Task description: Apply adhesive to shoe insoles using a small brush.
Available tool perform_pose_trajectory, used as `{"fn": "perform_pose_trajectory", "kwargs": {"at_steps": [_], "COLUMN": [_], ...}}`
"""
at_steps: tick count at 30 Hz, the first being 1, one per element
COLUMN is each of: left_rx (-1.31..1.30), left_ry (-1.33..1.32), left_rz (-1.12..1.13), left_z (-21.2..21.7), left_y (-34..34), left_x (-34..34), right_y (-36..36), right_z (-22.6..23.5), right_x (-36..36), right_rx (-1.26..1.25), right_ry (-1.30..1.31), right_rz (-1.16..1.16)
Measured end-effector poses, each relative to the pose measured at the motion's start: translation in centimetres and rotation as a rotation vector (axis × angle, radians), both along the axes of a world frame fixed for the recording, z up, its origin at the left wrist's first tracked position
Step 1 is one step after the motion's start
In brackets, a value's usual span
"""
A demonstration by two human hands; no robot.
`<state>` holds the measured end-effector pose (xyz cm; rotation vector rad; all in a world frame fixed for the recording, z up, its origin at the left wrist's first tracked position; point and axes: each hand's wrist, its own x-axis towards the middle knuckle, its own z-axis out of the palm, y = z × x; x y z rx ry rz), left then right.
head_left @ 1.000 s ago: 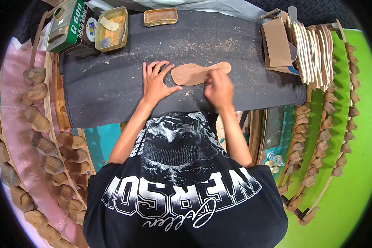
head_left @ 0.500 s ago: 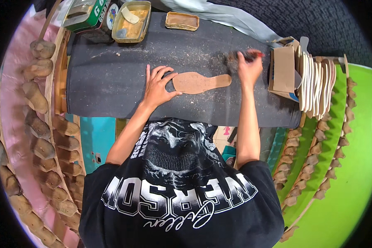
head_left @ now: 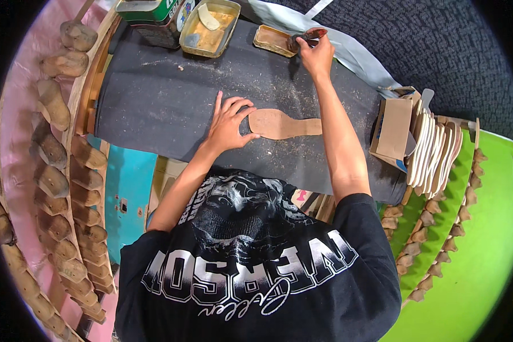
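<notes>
Since the earlier frame, the right hand (head_left: 318,56) has swung up and inward to a shallow rectangular tray with a brown inside (head_left: 272,39), its fingers pinching a dark brush-like tool with a red handle (head_left: 313,34); whether the tool touches the tray, I cannot tell. On the dark grey cloth-covered table (head_left: 165,108), a flat tan sole-shaped piece (head_left: 279,124) lies with its narrow end partly behind the right forearm, while the left hand (head_left: 231,125) spreads thumb and fingers about its wide end
</notes>
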<state>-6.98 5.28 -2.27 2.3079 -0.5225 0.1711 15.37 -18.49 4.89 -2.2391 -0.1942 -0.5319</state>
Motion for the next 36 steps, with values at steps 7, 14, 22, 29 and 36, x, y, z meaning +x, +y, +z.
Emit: {"fn": "perform_pose_trajectory", "kwargs": {"at_steps": [7, 14, 22, 29, 36], "left_rx": [-0.009, 0.029, 0.024, 0.064, 0.092], "left_ry": [0.019, 0.042, 0.034, -0.011, -0.025], "left_rz": [0.017, 0.001, 0.011, -0.004, -0.007], "left_z": [0.4, 0.7, 0.3, 0.0, -0.2], "left_y": [0.0, -0.2, -0.2, -0.1, -0.4], "left_x": [-0.2, 0.0, -0.2, -0.1, 0.1], "right_y": [0.6, -0.3, -3.9, -5.0, -9.1], "right_z": [0.1, 0.8, 3.6, -0.6, -0.9], "right_x": [-0.3, -0.7, -11.4, -21.8, -21.6], "right_rx": [-0.023, -0.059, 0.360, 0.281, 0.002], "right_ry": [0.070, 0.043, 0.091, 0.378, 0.130], "right_rz": [0.001, -0.044, -0.003, -0.075, -0.366]}}
